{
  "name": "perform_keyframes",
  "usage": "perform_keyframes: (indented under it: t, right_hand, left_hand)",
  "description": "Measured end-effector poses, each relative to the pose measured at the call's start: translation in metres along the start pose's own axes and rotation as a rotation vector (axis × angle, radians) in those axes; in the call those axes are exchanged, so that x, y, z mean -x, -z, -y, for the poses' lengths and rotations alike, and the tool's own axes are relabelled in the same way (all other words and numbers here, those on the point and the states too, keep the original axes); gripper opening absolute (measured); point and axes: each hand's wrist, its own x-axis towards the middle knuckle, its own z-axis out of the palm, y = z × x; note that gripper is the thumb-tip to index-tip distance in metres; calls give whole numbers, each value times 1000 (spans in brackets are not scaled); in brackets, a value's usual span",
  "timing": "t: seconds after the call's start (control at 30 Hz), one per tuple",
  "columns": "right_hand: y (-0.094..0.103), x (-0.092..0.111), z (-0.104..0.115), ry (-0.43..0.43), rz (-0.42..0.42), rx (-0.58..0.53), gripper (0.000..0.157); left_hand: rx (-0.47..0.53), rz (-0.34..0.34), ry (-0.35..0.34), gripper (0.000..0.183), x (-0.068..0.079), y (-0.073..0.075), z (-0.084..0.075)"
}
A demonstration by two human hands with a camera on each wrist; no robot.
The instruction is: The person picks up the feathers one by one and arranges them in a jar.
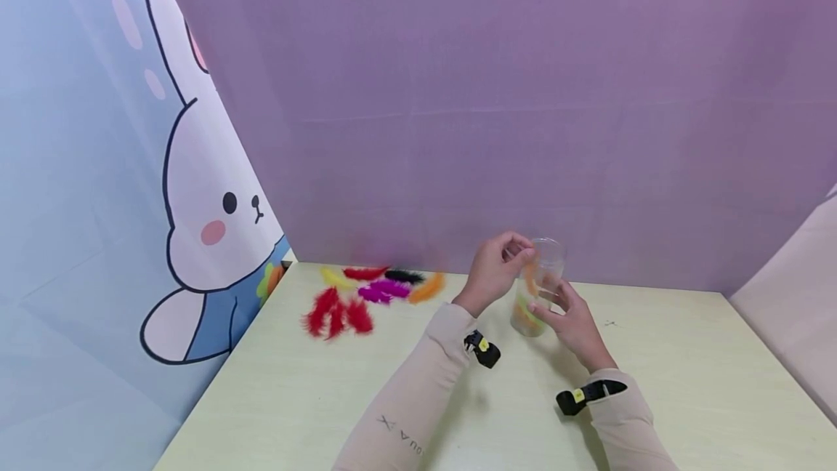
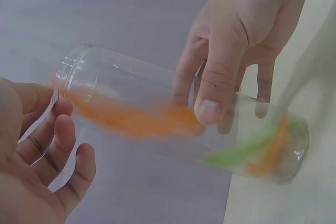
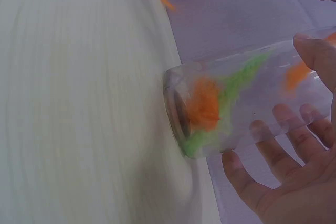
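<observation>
A tall clear jar (image 1: 549,260) stands on the table, gripped around its side by my right hand (image 1: 578,322). At its mouth, my left hand (image 1: 490,271) pinches the top end of an orange feather (image 2: 136,121) between thumb and forefinger. Most of that feather hangs inside the jar, and the other left fingers are loosely bent beside the rim. Down at the jar's bottom lie a green feather (image 3: 239,85) and another orange feather (image 3: 205,103), seen through the wall.
Left of the jar, loose feathers lie on the table (image 1: 281,391): several red feathers (image 1: 336,315), a yellow feather (image 1: 336,279), purple feathers (image 1: 386,290), a black feather (image 1: 405,277) and an orange one. A purple cloth backdrop (image 1: 497,107) rises along the table's far edge.
</observation>
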Motion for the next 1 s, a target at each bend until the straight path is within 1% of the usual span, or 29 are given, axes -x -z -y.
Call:
perform_keyframes:
  t: [0.33, 0.57, 0.8, 0.87, 1.0]
  right_hand:
    - [0, 0, -2, 16, -5, 13, 75]
    - [-2, 0, -3, 14, -17, 41, 73]
    - [-1, 2, 1, 16, -12, 27, 74]
    - [0, 2, 2, 16, -12, 31, 75]
    - [0, 3, 2, 20, -18, 38, 75]
  left_hand:
    - [19, -13, 16, 11, 4, 4, 5]
    - [35, -14, 51, 12, 13, 5, 15]
    - [76, -27, 113, 13, 27, 8, 33]
    - [59, -42, 120, 16, 32, 10, 40]
    - [-17, -75, 154, 20, 40, 16, 55]
